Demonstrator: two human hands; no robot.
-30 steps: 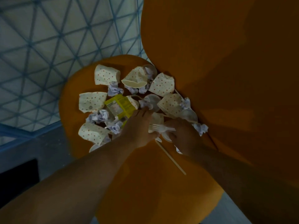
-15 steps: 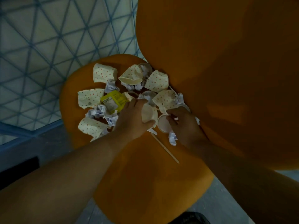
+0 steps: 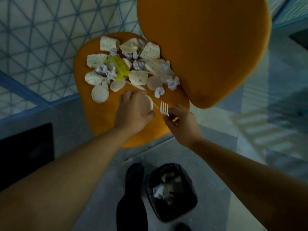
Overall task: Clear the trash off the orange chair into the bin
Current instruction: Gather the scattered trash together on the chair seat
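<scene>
The orange chair (image 3: 100, 124) carries a heap of trash on its seat: several dotted paper cups (image 3: 150, 50), crumpled white paper balls (image 3: 173, 82), a yellow carton (image 3: 119, 66) and round lids (image 3: 100, 94). My left hand (image 3: 133, 112) is over the seat's front part, shut on a cream paper cup (image 3: 148, 105). My right hand (image 3: 181, 124) is just right of it, pinching a white plastic fork (image 3: 164, 108) with the tines up. A thin wooden stick (image 3: 155, 105) shows between the hands. The black bin (image 3: 171, 192) stands on the floor below, holding some paper.
The chair's tall orange backrest (image 3: 208, 47) rises at the right. A blue-lined patterned rug (image 3: 41, 39) lies left of the chair. My dark shoe and leg (image 3: 133, 197) stand just left of the bin on the grey floor.
Both hands have pulled back from the heap toward the seat's front, the left one with a cup, the right one with the fork. The view has tilted down, bringing the bin into sight.
</scene>
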